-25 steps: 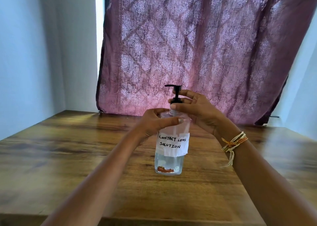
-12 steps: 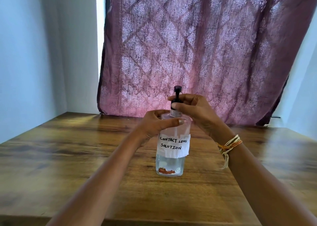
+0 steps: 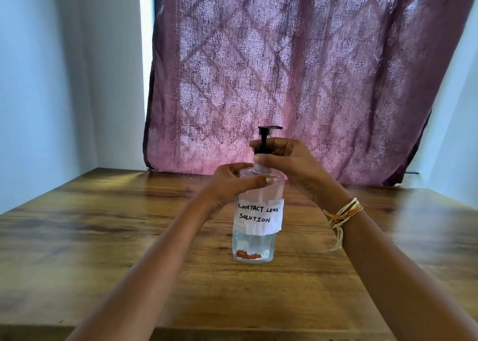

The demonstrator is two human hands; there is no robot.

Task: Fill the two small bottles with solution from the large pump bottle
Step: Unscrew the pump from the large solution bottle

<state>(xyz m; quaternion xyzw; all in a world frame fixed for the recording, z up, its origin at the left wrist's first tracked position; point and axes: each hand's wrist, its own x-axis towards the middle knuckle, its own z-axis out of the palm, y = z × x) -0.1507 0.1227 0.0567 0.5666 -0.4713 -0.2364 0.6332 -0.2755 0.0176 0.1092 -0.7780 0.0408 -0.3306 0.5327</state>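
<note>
Since the earlier frames, the pump head [image 3: 269,128] has turned: its spout, which pointed left and then end-on toward us, now points right, while our right hand has stayed at the pump collar and our left hand has stayed on the bottle shoulder.

We list the visible items from largest to smallest.

1. Curtain [image 3: 297,69]: purple patterned fabric hanging behind the table, between pale blue walls [image 3: 51,82].
2. Table [image 3: 103,237]: wood-grain top that carries the bottle.
3. Large pump bottle [image 3: 254,242]: clear, upright, standing on the table near its centre. A low level of clear liquid shows at the bottom. A white label [image 3: 258,215] reads "CONTACT LENS SOLUTION" in handwritten black letters.
4. Left hand [image 3: 230,182]: grasps the bottle shoulder from the left, thumb laid across the front, fingers wrapped behind.
5. Right hand [image 3: 289,159]: fingers curled round the black pump collar just above the bottle neck, gripping it from the right. Thread bands [image 3: 342,212] in white, yellow and orange circle this wrist, with loose ends hanging down.
6. Pump head: black, raised on its stem above our right fingers.
</note>
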